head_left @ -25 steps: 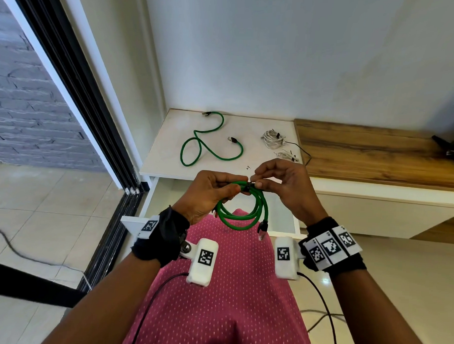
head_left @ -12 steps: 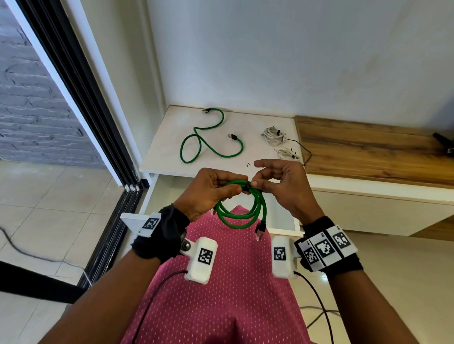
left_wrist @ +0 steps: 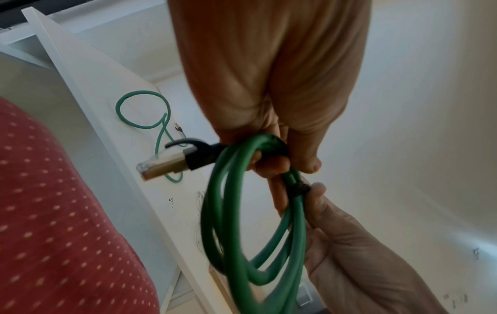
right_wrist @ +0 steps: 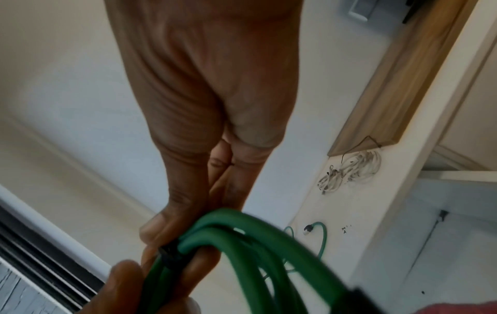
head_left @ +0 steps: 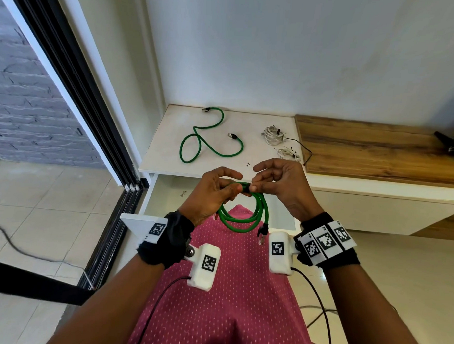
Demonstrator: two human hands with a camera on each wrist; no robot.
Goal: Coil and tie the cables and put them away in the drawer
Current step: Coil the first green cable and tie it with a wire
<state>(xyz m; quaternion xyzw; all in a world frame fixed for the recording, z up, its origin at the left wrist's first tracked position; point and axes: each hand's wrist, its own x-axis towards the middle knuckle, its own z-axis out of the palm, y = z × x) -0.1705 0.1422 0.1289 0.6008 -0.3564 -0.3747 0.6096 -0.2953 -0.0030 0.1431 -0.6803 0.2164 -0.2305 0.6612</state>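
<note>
A coiled green network cable [head_left: 245, 213] hangs between both hands above the open white drawer [head_left: 166, 193]. My left hand [head_left: 215, 192] grips the top of the coil [left_wrist: 242, 201], and one plug [left_wrist: 166, 163] sticks out beside it. My right hand [head_left: 277, 184] pinches a thin black tie [right_wrist: 171, 250] wrapped round the strands [right_wrist: 242, 244]. The tie [left_wrist: 301, 188] shows as a dark band in the left wrist view too. A second green cable [head_left: 209, 143] lies uncoiled on the white cabinet top [head_left: 164, 154].
Two bundled white cables [head_left: 273, 133] [head_left: 288, 153] and a thin black wire [head_left: 305, 151] lie at the right of the white top, next to a wooden surface [head_left: 376, 148]. A black sliding door frame [head_left: 77, 89] stands at the left. Tiled floor [head_left: 39, 216] lies below.
Both hands stayed at the top of the coil; the left forefinger and right fingers have lifted and spread a little. The coil hangs as before.
</note>
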